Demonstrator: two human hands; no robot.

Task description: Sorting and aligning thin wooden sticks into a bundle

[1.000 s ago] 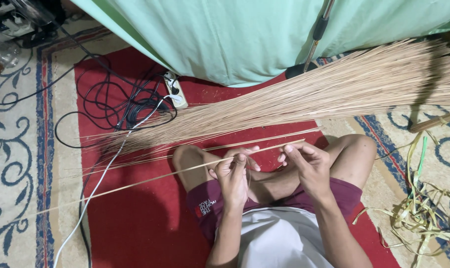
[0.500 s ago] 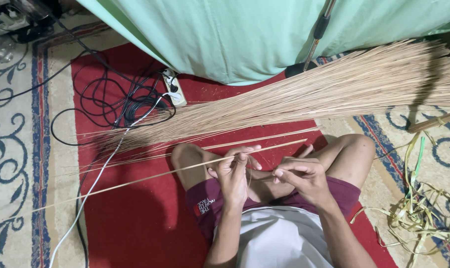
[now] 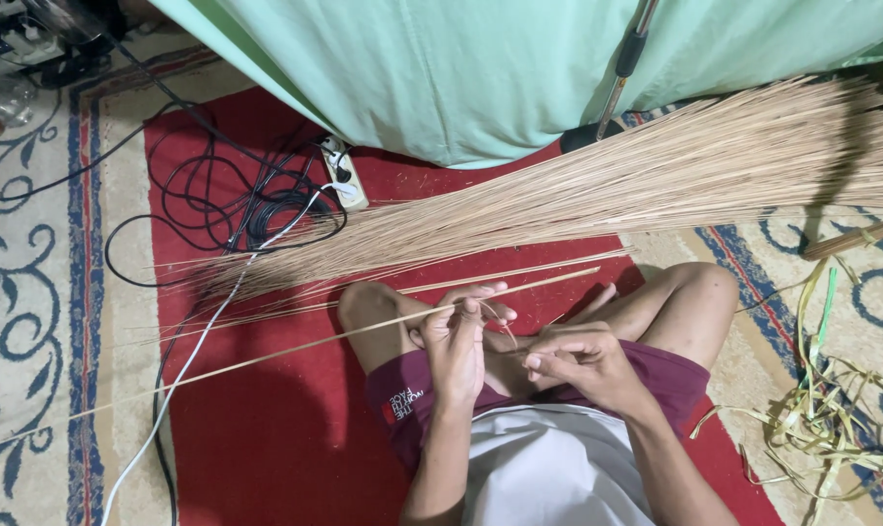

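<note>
free: red rug (image 3: pixel 266 458) left | blocked: stick pile (image 3: pixel 597 195), cables (image 3: pixel 217 205) ahead

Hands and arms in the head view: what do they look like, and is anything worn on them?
Both the left hand and right hand are bare: no gloves, rings, watch or bands visible. The forearms are bare too, with no sleeves reaching them. Lower in the frame show a pale grey shirt and maroon shorts bearing a small white mark.

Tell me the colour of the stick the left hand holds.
Pale tan stick, in the left hand; head view.
</note>
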